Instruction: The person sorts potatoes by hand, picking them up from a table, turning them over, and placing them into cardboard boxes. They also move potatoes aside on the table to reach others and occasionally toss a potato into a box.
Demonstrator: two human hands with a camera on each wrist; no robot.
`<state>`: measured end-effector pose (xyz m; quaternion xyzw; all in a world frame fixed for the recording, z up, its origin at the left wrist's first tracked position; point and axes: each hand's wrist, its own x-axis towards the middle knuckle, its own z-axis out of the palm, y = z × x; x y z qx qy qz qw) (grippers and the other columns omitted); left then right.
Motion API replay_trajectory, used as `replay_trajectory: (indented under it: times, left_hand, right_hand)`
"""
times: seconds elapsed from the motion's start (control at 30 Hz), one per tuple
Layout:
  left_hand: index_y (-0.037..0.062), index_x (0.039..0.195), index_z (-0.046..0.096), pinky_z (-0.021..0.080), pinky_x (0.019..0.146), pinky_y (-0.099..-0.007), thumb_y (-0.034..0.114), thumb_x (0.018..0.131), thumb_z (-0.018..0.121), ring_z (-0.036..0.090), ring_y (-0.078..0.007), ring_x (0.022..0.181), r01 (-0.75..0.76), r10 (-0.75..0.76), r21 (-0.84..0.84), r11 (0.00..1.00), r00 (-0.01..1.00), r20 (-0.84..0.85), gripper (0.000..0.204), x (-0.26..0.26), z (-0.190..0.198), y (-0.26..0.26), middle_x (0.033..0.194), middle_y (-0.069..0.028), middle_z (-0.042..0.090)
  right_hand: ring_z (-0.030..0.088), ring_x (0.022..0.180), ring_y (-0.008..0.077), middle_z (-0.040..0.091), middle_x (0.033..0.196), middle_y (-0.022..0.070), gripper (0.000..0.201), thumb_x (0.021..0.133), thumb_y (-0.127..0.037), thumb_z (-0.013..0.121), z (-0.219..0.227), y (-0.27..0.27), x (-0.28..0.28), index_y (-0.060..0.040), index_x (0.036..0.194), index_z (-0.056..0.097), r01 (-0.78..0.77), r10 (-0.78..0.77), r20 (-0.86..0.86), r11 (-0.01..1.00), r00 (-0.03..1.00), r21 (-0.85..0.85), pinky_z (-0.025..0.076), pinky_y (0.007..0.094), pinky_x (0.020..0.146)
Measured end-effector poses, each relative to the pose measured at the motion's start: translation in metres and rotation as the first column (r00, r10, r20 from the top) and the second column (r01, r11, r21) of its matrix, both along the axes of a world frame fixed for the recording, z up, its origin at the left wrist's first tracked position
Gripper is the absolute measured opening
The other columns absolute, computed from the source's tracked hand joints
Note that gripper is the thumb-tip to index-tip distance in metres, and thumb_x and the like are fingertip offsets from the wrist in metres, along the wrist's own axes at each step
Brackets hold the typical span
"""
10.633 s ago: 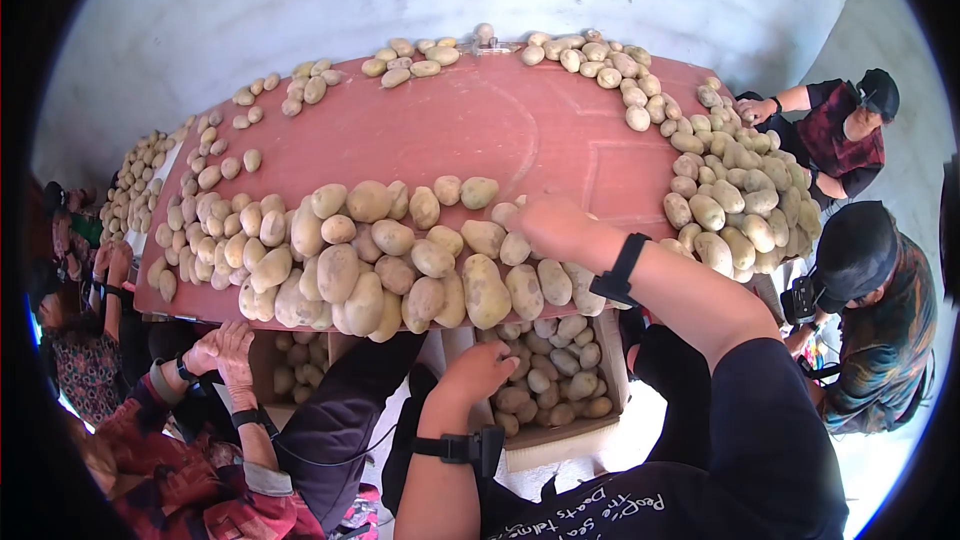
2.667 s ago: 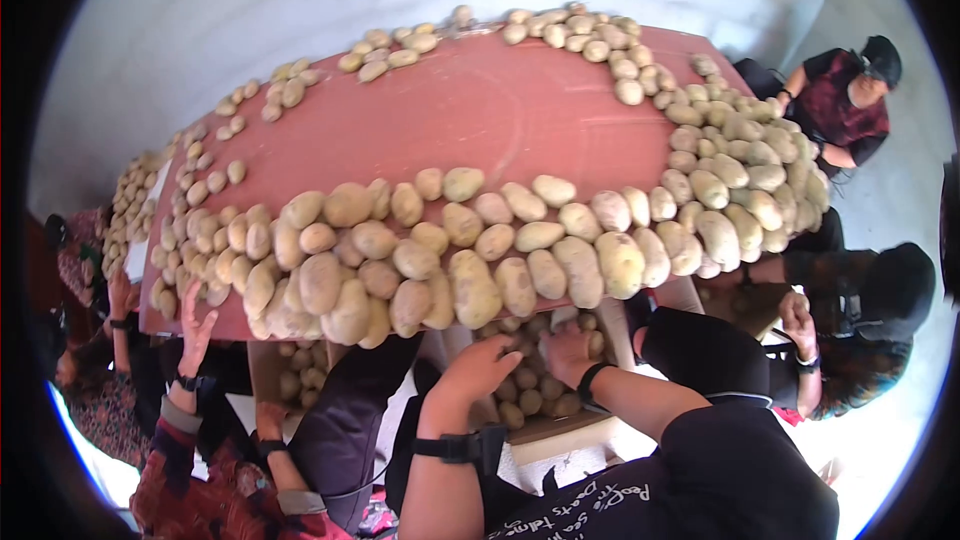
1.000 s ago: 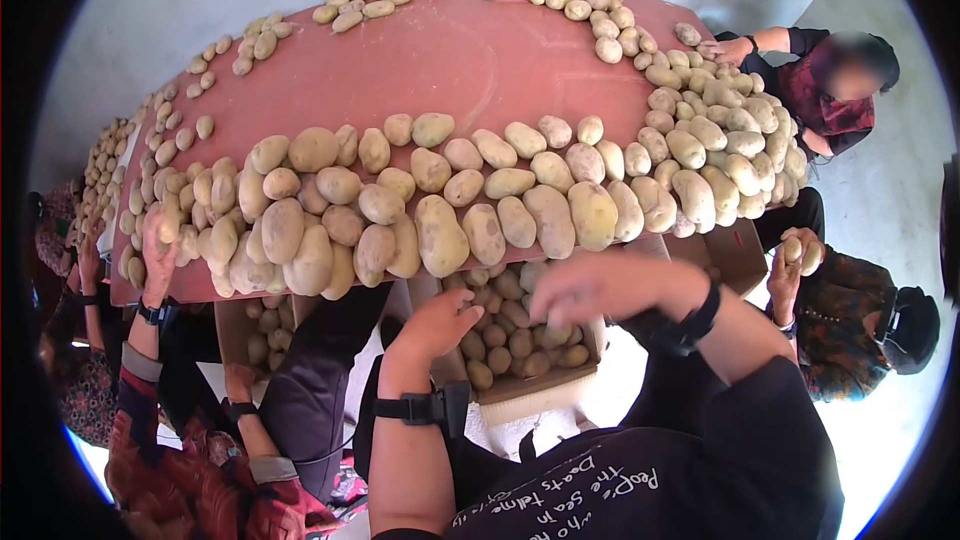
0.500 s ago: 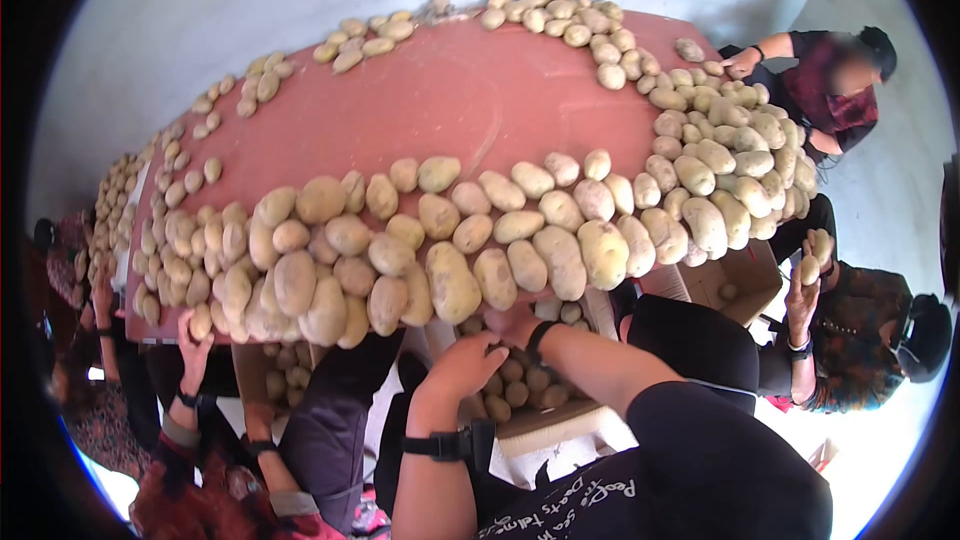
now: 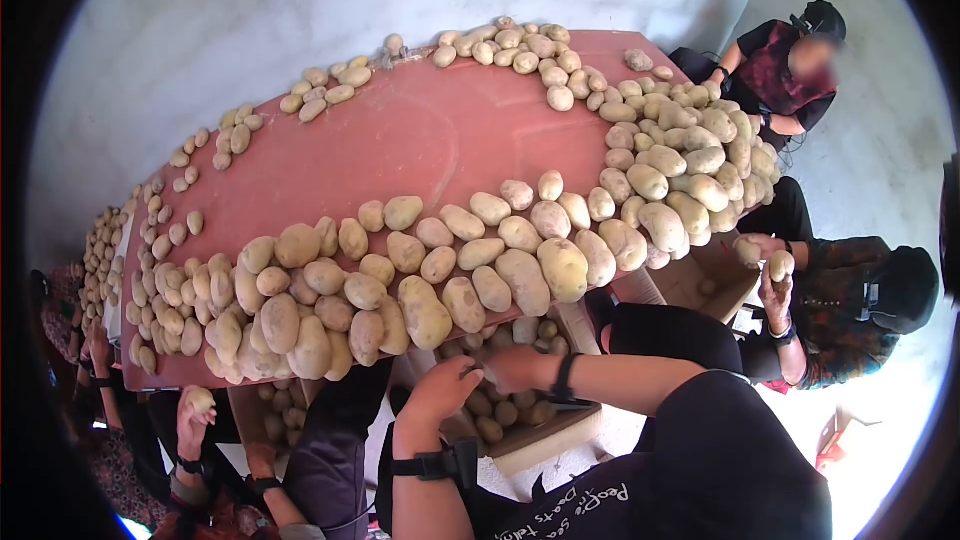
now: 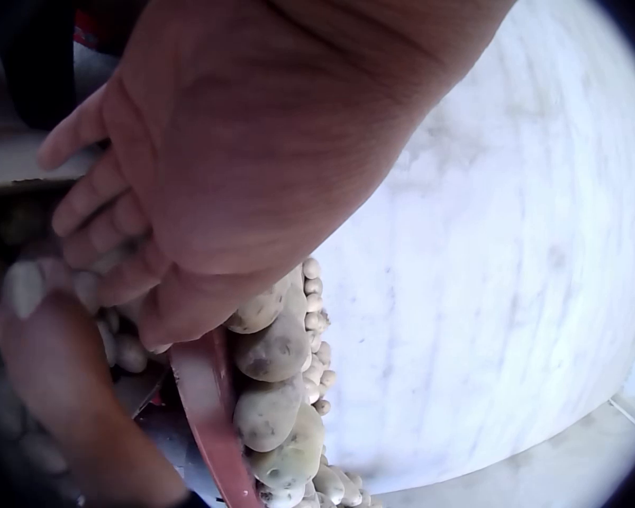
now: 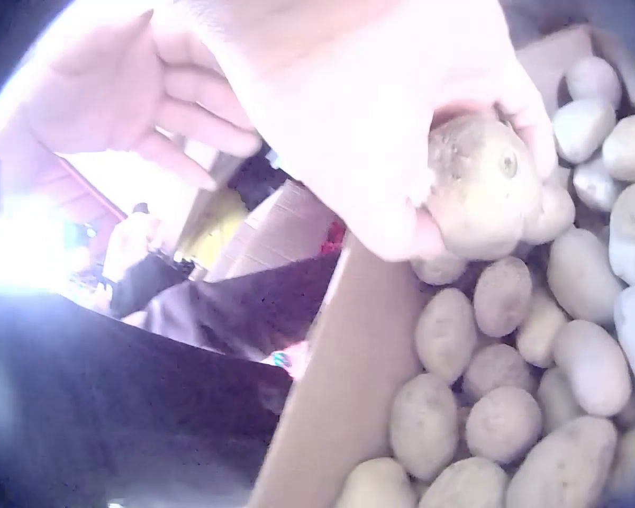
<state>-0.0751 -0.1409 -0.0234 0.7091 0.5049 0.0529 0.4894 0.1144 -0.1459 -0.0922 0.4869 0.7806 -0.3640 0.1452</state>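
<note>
In the right wrist view my right hand (image 7: 370, 116) grips a potato (image 7: 482, 196) between thumb and fingers, close over a cardboard box (image 7: 328, 370) of potatoes. The head view has this hand low over the box, below the table edge, the held potato largely hidden there. My left hand (image 5: 440, 390) hangs beside it at the box's left side. Its palm and loosely bent fingers (image 6: 116, 212) show in the left wrist view, holding nothing. Above both hands, rows of potatoes (image 5: 425, 312) line the front of the red table (image 5: 350, 160).
A larger potato heap (image 5: 690, 160) covers the table's right end. On the left a person's hand (image 5: 193, 430) holds a potato; on the right a person (image 5: 850, 290) holds potatoes beside another box (image 5: 700, 285). A further person (image 5: 790, 70) sits at the far right corner.
Potatoes now line the front right of the table, where gaps showed earliest. My right hand has gone from the table down to the box. The left hand stays near the box.
</note>
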Motion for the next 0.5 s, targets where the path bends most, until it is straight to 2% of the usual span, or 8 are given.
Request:
replay_trajectory:
  times: [0.1, 0.17, 0.23, 0.27, 0.33, 0.37, 0.43, 0.5]
  left_hand:
    - [0.0021, 0.116, 0.063, 0.05, 0.085, -0.0362, 0.033, 0.09, 0.062, 0.065, -0.0292, 0.098, -0.02, 0.02, -0.016, 1.0, 1.0, -0.015, 0.041, -0.001, -0.003, -0.003, 0.106, -0.0175, 0.068]
    - [0.002, 0.117, 0.063, 0.05, 0.085, -0.0359, 0.034, 0.09, 0.063, 0.065, -0.0282, 0.097, -0.01, 0.009, -0.029, 1.0, 1.0, -0.025, 0.042, 0.001, 0.001, -0.004, 0.104, -0.0175, 0.068]
    - [0.002, 0.118, 0.062, 0.05, 0.084, -0.0359, 0.035, 0.089, 0.064, 0.065, -0.0278, 0.097, -0.01, 0.01, -0.013, 1.0, 1.0, -0.02, 0.043, 0.001, -0.002, -0.004, 0.104, -0.0172, 0.068]
    - [0.002, 0.118, 0.062, 0.051, 0.084, -0.0359, 0.035, 0.089, 0.064, 0.066, -0.0276, 0.096, -0.01, 0.01, -0.004, 1.0, 1.0, -0.017, 0.044, 0.002, -0.005, -0.004, 0.103, -0.017, 0.069]
    - [0.0022, 0.119, 0.062, 0.051, 0.084, -0.0359, 0.036, 0.089, 0.064, 0.066, -0.0275, 0.097, -0.016, 0.016, -0.001, 1.0, 1.0, -0.017, 0.045, 0.004, -0.013, -0.004, 0.104, -0.017, 0.069]
    - [0.0022, 0.12, 0.062, 0.051, 0.085, -0.0359, 0.036, 0.089, 0.064, 0.066, -0.0274, 0.097, -0.021, 0.021, -0.002, 1.0, 1.0, -0.019, 0.046, 0.004, -0.014, -0.003, 0.105, -0.017, 0.069]
    - [0.0021, 0.121, 0.062, 0.051, 0.085, -0.0362, 0.037, 0.089, 0.064, 0.066, -0.0278, 0.099, -0.034, 0.033, -0.054, 0.998, 0.999, -0.008, 0.047, 0.007, -0.013, -0.002, 0.106, -0.0173, 0.069]
    - [0.0019, 0.121, 0.061, 0.051, 0.085, -0.0365, 0.038, 0.089, 0.064, 0.066, -0.028, 0.1, -0.034, 0.033, -0.068, 0.997, 0.999, -0.013, 0.048, 0.006, -0.011, 0.0, 0.108, -0.0176, 0.068]
  right_hand:
    - [0.065, 0.095, 0.0305, 0.067, 0.106, 0.0138, 0.05, 0.077, -0.03, 0.066, 0.065, -0.008, 0.046, -0.0085, 0.122, 0.06, -0.212, 0.136, -0.219, 0.901, 0.966, -0.377, 0.05, 0.0403, 0.085]
    - [0.06, 0.106, 0.0238, 0.063, 0.117, 0.0123, 0.06, 0.078, -0.033, 0.069, 0.111, -0.003, 0.08, -0.0105, 0.132, 0.055, -0.257, 0.097, -0.386, 0.885, 0.917, -0.389, 0.047, 0.0361, 0.092]
    - [0.054, 0.113, 0.0174, 0.059, 0.121, 0.0064, 0.061, 0.083, -0.03, 0.07, 0.147, 0.02, 0.122, -0.006, 0.136, 0.05, -0.168, -0.117, -0.552, 0.883, 0.826, -0.439, 0.044, 0.0323, 0.097]
    - [0.055, 0.112, 0.0177, 0.059, 0.12, 0.006, 0.065, 0.083, -0.028, 0.072, 0.156, 0.029, 0.141, -0.006, 0.139, 0.046, -0.044, -0.423, -0.59, 0.787, 0.687, -0.616, 0.046, 0.0319, 0.095]
    - [0.059, 0.102, 0.0166, 0.059, 0.118, 0.0072, 0.07, 0.081, -0.024, 0.073, 0.188, 0.056, 0.168, -0.0075, 0.141, 0.042, 0.21, -0.638, -0.669, 0.764, 0.38, -0.61, 0.051, 0.0314, 0.089]
    - [0.06, 0.1, 0.0173, 0.059, 0.118, 0.0075, 0.066, 0.081, -0.024, 0.073, 0.194, 0.079, 0.181, -0.0067, 0.138, 0.045, 0.308, -0.531, -0.782, 0.842, 0.327, -0.443, 0.052, 0.0319, 0.087]
    - [0.06, 0.1, 0.0185, 0.059, 0.117, 0.0095, 0.057, 0.084, -0.02, 0.069, 0.188, 0.123, 0.205, -0.005, 0.135, 0.049, 0.649, -0.612, -0.686, 0.713, 0.392, -0.265, 0.052, 0.0317, 0.086]
    - [0.063, 0.101, 0.0253, 0.061, 0.116, 0.0141, 0.049, 0.087, -0.016, 0.061, 0.193, 0.152, 0.202, -0.0043, 0.133, 0.05, 0.681, -0.594, -0.336, 0.667, 0.731, 0.302, 0.052, 0.035, 0.086]
